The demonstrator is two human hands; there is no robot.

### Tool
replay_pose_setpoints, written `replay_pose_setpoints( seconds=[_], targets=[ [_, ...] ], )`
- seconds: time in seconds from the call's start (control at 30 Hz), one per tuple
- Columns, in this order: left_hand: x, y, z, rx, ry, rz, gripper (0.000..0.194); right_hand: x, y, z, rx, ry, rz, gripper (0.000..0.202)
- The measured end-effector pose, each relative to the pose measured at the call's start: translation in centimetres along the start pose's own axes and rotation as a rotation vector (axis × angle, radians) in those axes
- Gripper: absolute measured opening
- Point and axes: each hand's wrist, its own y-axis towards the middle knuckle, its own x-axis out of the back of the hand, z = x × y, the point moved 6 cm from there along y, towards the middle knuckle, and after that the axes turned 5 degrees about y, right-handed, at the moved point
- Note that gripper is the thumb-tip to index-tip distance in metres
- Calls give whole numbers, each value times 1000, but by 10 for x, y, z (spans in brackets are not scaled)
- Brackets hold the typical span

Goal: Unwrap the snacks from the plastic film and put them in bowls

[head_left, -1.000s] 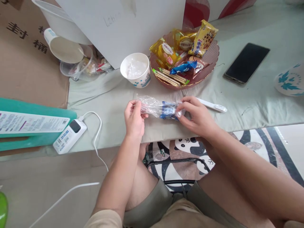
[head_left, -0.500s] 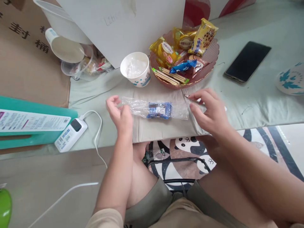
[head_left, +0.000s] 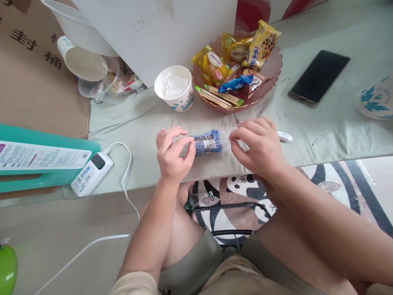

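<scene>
A blue packet with a white label [head_left: 210, 143] lies inside a clear plastic bag [head_left: 225, 139] at the table's near edge. My left hand [head_left: 175, 153] has thumb and fingertips closed on the bag, just left of the blue packet. On the other side, my right hand [head_left: 256, 143] pinches the bag's right end, and the film is drawn tight between the hands. A slim white object [head_left: 285, 136] pokes out from behind my right hand; the rest of it is hidden, so its kind is unclear.
Beyond the hands stand a paper cup [head_left: 174, 90] holding clear plastic and a pink bowl [head_left: 276, 84] of wrapped snacks. A phone [head_left: 319, 77] lies at right, with another patterned cup [head_left: 376, 100]. At left are a power bank [head_left: 92, 174] with a white cable and a green box [head_left: 46, 159].
Both hands moved inward onto the bag and closed on it. The thin object that was in my right hand now lies on the table, its white end showing.
</scene>
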Motion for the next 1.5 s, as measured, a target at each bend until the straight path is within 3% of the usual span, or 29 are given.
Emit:
replay_pose_setpoints(
  seconds=[0.13, 0.23, 0.33, 0.4, 0.5, 0.57, 0.63, 0.67, 0.77, 0.8, 0.87, 0.93, 1.0, 1.1, 1.33, 1.5],
  targets=[
    [5, -1, -10, -55, -42, 35, 11, 9, 0, 10, 61, 55, -4, 17],
    [13, -2, -20, -131, -51, -3, 13, 11, -2, 9, 92, 54, 10, 19],
    [20, -6, -37, -233, -45, 19, 16, 9, -4, 4, 125, -11, 89, 19],
    [22, -10, -45, -257, -33, 123, 15, 4, -5, 4, 172, -45, 222, 24],
    [17, -20, -49, -230, -94, 400, 10, -9, -10, 4, 192, -79, 511, 38],
    [10, -29, -45, -173, -154, 616, 10, -17, -14, 0, 117, -145, 670, 41],
    [5, -34, -39, -98, -167, 738, 18, -21, -16, -5, 5, -256, 727, 39],
    [4, -33, -35, -51, -151, 728, 22, -21, -16, -7, -43, -313, 718, 39],
    [9, -20, -23, 66, -29, 498, 13, -21, -13, -8, -134, -408, 617, 47],
    [10, -17, -20, 95, 31, 447, 20, -21, -13, -7, -158, -413, 584, 51],
    [3, -14, -15, 140, 130, 486, 51, -21, -11, -5, -201, -403, 522, 60],
    [-9, -16, -8, 198, 160, 625, 63, -22, -9, -2, -209, -376, 464, 58],
    [-15, -18, 0, 282, 127, 686, 56, -24, -7, 5, -147, -341, 408, 42],
    [-18, -19, 10, 413, -13, 650, 52, -28, -4, 17, -48, -253, 345, 30],
    [-27, -30, 11, 559, -291, 683, 47, -41, -3, 3, -404, -160, 424, 41],
    [-31, -30, 12, 739, -530, 627, 21, -45, -2, -1, -435, -3, 434, 38]
  ],
)
